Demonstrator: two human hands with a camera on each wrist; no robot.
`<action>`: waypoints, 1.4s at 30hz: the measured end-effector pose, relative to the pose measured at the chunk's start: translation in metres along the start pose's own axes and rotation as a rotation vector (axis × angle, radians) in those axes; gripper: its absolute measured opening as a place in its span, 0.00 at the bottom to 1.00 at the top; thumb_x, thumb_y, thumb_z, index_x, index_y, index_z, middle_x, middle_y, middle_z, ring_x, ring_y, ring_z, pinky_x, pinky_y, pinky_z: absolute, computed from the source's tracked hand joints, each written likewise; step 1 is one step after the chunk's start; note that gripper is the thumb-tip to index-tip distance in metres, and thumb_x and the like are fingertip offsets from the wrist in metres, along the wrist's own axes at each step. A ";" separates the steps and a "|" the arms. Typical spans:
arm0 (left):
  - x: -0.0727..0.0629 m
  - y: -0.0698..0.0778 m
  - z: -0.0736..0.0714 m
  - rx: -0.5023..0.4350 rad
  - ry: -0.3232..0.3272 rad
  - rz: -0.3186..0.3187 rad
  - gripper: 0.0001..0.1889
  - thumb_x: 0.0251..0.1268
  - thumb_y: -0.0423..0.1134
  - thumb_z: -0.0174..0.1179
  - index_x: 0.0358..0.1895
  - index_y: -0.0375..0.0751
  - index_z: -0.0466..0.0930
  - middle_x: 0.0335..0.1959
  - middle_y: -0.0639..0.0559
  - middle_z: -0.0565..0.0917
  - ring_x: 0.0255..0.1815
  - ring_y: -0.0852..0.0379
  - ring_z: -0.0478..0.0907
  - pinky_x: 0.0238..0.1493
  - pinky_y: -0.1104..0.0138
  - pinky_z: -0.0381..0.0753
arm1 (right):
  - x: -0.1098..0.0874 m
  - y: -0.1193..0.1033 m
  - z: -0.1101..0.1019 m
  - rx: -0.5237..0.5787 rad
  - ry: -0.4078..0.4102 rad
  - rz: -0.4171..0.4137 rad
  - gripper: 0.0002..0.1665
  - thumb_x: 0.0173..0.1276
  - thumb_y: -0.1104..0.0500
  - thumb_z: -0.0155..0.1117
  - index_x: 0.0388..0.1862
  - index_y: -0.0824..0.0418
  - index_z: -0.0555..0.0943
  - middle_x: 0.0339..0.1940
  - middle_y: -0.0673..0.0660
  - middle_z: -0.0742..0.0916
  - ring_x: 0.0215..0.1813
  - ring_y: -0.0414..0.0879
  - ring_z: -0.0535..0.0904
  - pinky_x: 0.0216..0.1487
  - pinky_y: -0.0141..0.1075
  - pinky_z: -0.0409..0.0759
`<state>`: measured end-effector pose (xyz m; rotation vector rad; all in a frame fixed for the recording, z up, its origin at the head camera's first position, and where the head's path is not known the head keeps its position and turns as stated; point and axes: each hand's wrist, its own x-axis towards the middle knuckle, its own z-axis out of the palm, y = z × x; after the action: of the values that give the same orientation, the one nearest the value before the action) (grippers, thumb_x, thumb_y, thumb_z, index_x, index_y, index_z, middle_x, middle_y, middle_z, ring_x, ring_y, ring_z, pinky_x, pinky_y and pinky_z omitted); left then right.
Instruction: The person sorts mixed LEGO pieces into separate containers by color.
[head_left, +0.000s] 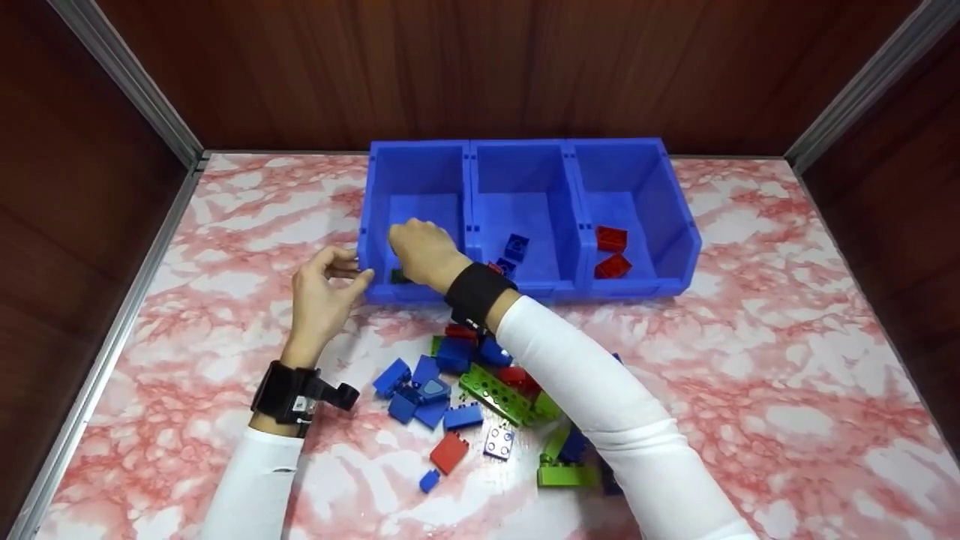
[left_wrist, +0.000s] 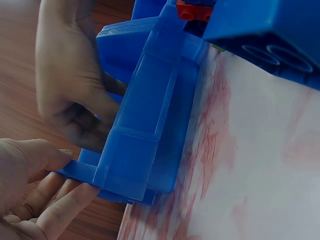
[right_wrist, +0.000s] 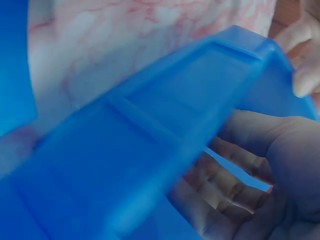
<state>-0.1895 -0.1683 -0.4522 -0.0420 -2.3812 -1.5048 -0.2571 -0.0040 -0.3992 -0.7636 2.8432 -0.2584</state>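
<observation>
A blue three-compartment bin (head_left: pixel 525 291) stands at the back of the table. My left hand (head_left: pixel 322 292) holds its left front corner, thumb and fingers on either side of the wall in the left wrist view. My right hand (head_left: pixel 426 251) reaches down inside the left compartment, fingers loosely bent and thumb apart from them in the right wrist view, no brick showing between them. Beside it lies a dark green brick (head_left: pixel 399 276), partly covered. The middle compartment has dark blue bricks (head_left: pixel 516 246) and a bit of red; the right one has two red bricks (head_left: pixel 612 238).
In front of the bin lies a loose pile of blue, red and green building bricks, with a long green piece (head_left: pixel 496 395), a white brick (head_left: pixel 499 442) and a red brick (head_left: pixel 449 452). My right forearm crosses over part of it. Wooden panels (head_left: pixel 480 67) enclose the marbled table.
</observation>
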 end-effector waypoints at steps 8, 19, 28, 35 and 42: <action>0.000 0.001 -0.001 0.014 -0.005 -0.008 0.13 0.59 0.27 0.74 0.47 0.29 0.85 0.44 0.34 0.91 0.37 0.64 0.82 0.50 0.69 0.84 | -0.028 -0.001 -0.041 0.040 0.071 -0.080 0.19 0.69 0.57 0.75 0.56 0.62 0.86 0.55 0.60 0.91 0.57 0.56 0.89 0.58 0.47 0.90; 0.001 -0.001 0.001 0.006 -0.016 -0.023 0.14 0.61 0.27 0.73 0.48 0.28 0.84 0.46 0.32 0.90 0.42 0.48 0.86 0.53 0.60 0.85 | -0.113 0.032 -0.085 0.066 0.183 -0.272 0.23 0.69 0.54 0.76 0.59 0.62 0.86 0.55 0.60 0.91 0.53 0.54 0.89 0.54 0.45 0.91; 0.000 0.000 0.000 0.012 -0.005 -0.015 0.14 0.60 0.27 0.73 0.48 0.28 0.84 0.45 0.33 0.90 0.41 0.51 0.84 0.49 0.70 0.82 | -0.181 0.085 -0.077 0.116 0.187 -0.295 0.20 0.67 0.54 0.78 0.54 0.61 0.88 0.49 0.59 0.91 0.45 0.51 0.89 0.44 0.43 0.92; 0.000 -0.001 0.000 0.008 0.002 -0.012 0.14 0.59 0.27 0.74 0.48 0.29 0.84 0.44 0.33 0.90 0.40 0.56 0.83 0.49 0.70 0.83 | -0.219 0.131 -0.053 0.121 0.078 -0.323 0.26 0.63 0.58 0.80 0.59 0.61 0.86 0.50 0.58 0.89 0.45 0.50 0.89 0.44 0.42 0.92; 0.001 -0.001 0.001 0.010 0.005 -0.005 0.14 0.59 0.27 0.74 0.47 0.28 0.85 0.43 0.33 0.90 0.38 0.60 0.82 0.50 0.64 0.84 | -0.239 0.167 -0.031 0.075 -0.046 -0.264 0.35 0.60 0.60 0.81 0.67 0.59 0.82 0.61 0.59 0.87 0.58 0.56 0.86 0.55 0.50 0.90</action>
<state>-0.1907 -0.1680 -0.4527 -0.0298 -2.3864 -1.4940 -0.1405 0.2640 -0.3733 -1.1131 2.6689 -0.3770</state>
